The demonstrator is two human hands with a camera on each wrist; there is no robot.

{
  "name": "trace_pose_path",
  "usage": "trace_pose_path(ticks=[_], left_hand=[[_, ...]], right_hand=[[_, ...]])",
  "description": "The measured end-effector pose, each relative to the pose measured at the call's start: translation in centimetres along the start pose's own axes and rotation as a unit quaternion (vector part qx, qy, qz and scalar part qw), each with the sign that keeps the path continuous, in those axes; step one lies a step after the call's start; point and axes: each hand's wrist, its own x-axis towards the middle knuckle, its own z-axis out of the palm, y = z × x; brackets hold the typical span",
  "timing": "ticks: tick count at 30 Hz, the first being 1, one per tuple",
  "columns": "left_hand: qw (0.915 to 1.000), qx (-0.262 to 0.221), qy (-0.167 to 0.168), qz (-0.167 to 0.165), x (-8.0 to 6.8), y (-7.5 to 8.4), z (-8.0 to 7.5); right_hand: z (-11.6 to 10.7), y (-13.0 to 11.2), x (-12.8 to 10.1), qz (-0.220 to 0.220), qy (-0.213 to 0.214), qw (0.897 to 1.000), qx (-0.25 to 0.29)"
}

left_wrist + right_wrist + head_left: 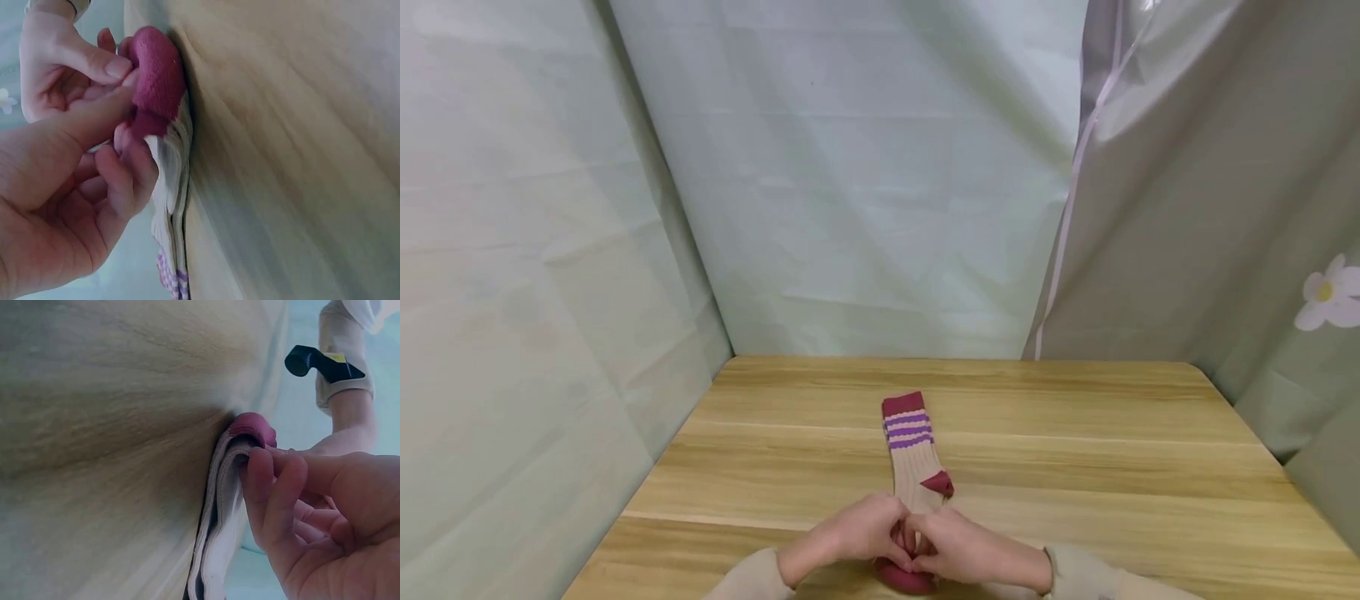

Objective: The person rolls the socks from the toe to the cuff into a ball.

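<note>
A pair of beige ribbed socks (pixel 915 471), one laid on the other, stretches away from me on the table. Their cuffs and heels are maroon, with purple stripes below the cuffs. At the near end the maroon toe (pixel 159 72) is curled up and over toward the legs. My left hand (pixel 871 529) pinches the toe's edge between thumb and fingers. Right beside it, my right hand (pixel 958 546) pinches the same edge, and the fingertips of both hands meet. The right wrist view shows the folded layers of sock (pixel 219 506) bending up under the fingers.
The wood-grain table (pixel 1075 450) reaches back to a pale curtain (pixel 880 183). More curtain hangs along the left and right sides, the right one (pixel 1262 208) bearing a white flower. A dark wrist device (pixel 325 365) sits on the left forearm.
</note>
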Motion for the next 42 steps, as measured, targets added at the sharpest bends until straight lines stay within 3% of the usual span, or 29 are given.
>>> trace_pose_path(ticks=[7,15,20,22,26,33,38,42], left_hand=[[0.9996,0.021,0.021,0.004,-0.4,0.5,0.2],[0.9954,0.049,-0.032,0.076,-0.9,1.1,-0.6],[0.9841,0.119,-0.052,0.121,-1.2,1.7,-0.7],[0.9771,0.163,-0.041,0.130,-1.3,1.9,-0.6],[0.9727,0.196,-0.018,0.123,-1.4,2.0,-0.2],[0.9723,0.198,-0.003,0.124,-1.2,1.9,-0.1],[0.9851,0.125,-0.029,0.115,-1.0,1.4,-0.5],[0.9934,0.058,-0.046,0.087,-0.9,0.9,-0.8]], right_hand=[[0.1,0.0,0.0,0.004,-0.005,1.000,-0.023],[0.1,-0.1,0.1,0.035,-0.016,0.999,-0.019],[0.0,-0.1,0.2,0.042,-0.024,0.999,-0.011],[0.0,-0.1,0.2,0.041,-0.023,0.999,-0.015],[-0.1,-0.1,0.2,0.044,-0.021,0.999,-0.018],[-0.6,-0.4,-0.1,0.058,-0.051,0.996,0.034],[-0.8,-0.7,-0.2,0.055,-0.058,0.996,0.024],[-0.8,-0.9,-0.3,0.068,-0.052,0.996,0.004]])
